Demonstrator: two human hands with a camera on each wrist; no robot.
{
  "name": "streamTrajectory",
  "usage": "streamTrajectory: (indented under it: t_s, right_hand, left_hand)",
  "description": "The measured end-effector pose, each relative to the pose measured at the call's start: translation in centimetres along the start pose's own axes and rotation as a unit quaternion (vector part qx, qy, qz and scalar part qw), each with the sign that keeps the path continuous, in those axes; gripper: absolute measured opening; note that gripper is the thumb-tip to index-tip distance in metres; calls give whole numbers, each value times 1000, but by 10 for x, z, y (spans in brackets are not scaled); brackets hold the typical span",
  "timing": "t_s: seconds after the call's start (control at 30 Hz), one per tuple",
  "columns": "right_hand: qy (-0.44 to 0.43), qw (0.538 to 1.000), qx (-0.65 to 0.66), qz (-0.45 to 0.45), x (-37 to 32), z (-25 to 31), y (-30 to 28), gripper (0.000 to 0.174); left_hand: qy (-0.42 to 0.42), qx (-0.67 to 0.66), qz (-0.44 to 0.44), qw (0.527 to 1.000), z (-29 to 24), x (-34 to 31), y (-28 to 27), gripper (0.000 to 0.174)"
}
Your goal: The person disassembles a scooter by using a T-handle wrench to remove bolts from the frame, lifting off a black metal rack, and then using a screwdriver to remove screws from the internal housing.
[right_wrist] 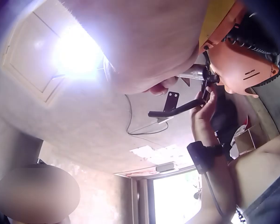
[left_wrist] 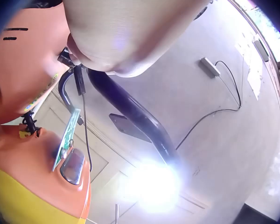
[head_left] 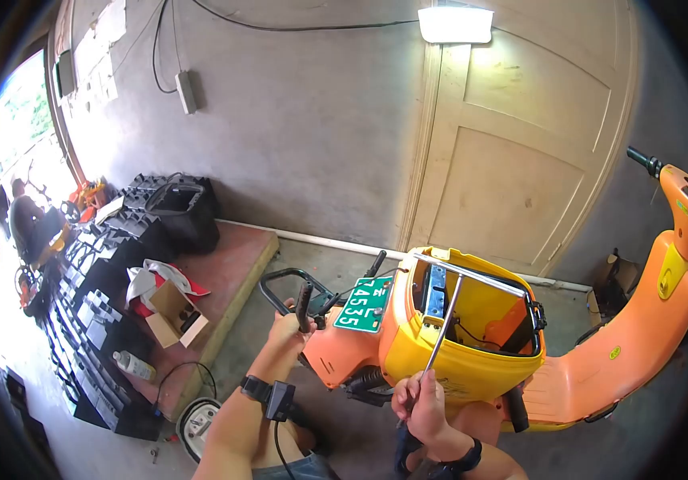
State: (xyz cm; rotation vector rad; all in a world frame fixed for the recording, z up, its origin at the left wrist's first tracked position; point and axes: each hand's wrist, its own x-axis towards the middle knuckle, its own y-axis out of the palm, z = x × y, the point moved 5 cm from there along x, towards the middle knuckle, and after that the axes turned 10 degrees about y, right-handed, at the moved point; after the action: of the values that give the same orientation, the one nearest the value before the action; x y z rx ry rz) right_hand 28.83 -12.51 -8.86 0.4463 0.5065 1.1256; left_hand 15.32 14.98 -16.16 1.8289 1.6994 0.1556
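Observation:
My left hand [head_left: 284, 328] grips the black tubular grab rail [head_left: 268, 280] at the tail of an orange scooter [head_left: 344, 348]. In the left wrist view the rail [left_wrist: 135, 112] runs out from beneath that hand. My right hand [head_left: 424, 408] holds the lower end of the shiny T-handle wrench [head_left: 445, 328], its stem slanting up and its crossbar lying over the opening in view. The right wrist view shows the wrench's round socket end [right_wrist: 192, 72] by my fingers. Behind it, the yellow compartment [head_left: 480, 364] stands uncovered, a blue-and-metal part [head_left: 434, 290] inside. A green number plate [head_left: 364, 304] sits between the rail and compartment.
Rows of black boxes [head_left: 112, 320] fill the left, beside a low red ledge [head_left: 236, 280]. An open cardboard box [head_left: 174, 312] and a white bottle [head_left: 133, 365] lie there. Behind the scooter are a pale door [head_left: 512, 168] and a lit lamp [head_left: 456, 26].

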Motion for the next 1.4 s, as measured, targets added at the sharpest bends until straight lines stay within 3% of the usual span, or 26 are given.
streamTrajectory:
  t_s: [0.1,0.2,0.37,0.43,0.5,0.53,0.63,0.73,0.83,0.9,0.93,0.97,1.03,1.1,1.17,1.4]
  right_hand:
    - [18,1000,5,7,1,-1,3,46]
    - [27,1000,3,7,1,-5,-2,46]
    - [36,999,5,-5,-4,0,-5,47]
    - [49,999,5,4,-6,1,-4,47]
    - [62,998,25,10,-6,-1,-4,46]
    - [53,999,4,5,-6,-1,-2,47]
    - [44,999,-1,22,-5,-2,4,47]
    - [39,999,1,28,-3,-2,7,46]
    - [44,998,0,34,-1,-4,7,46]
    - [47,998,3,31,0,-5,2,44]
    - [47,999,2,27,-1,-3,3,44]
    - [50,998,1,31,-2,-3,3,44]
    - [48,999,2,15,-2,-1,1,45]
    - [42,999,3,4,-2,1,1,45]
    - [35,999,0,5,-2,2,-1,46]
    - [45,999,11,9,-3,2,0,45]
  left_hand:
    - [8,-58,2,998,2,2,1,68]
    - [18,-13,-29,999,3,-13,5,67]
    - [129,75,51,988,8,-31,13,61]
    - [91,149,77,982,6,-47,18,65]
    - [151,182,64,970,8,-49,13,70]
    - [140,164,90,972,11,-45,10,72]
    - [142,197,66,968,-9,-49,12,65]
    - [230,232,70,942,-32,-50,16,55]
    - [363,281,104,882,-43,-52,24,48]
    - [467,350,132,801,-42,-44,23,46]
    - [396,415,138,807,-49,-55,33,44]
    - [510,385,173,750,-46,-57,37,45]
    - [588,359,260,677,-43,-53,38,47]
    - [609,406,267,627,-52,-70,47,48]
    - [609,391,264,637,-50,-72,47,51]
    - [506,348,222,758,-27,-39,26,54]
